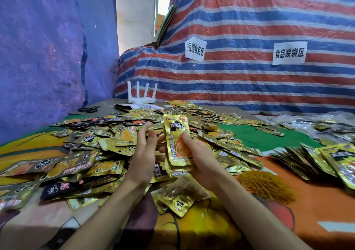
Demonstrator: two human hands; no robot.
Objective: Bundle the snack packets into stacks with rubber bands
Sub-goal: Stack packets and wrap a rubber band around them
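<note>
The snack packets looked light, thin and slippery, so the flat sides seemed the best place to hold them. The right hand pinched a small stack upright (thumb in front) above the loose pile. The left hand was open with straight fingers, just beside the stack.

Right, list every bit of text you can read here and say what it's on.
"捆绑食品区": on the left paper sign, stuck to the striped tarp.
"食品装袋区": on the right paper sign, on the same tarp.
Print on the held packet in the right hand: too blurred to read.
Print on the loose packets: too small or blurred to read.
</note>
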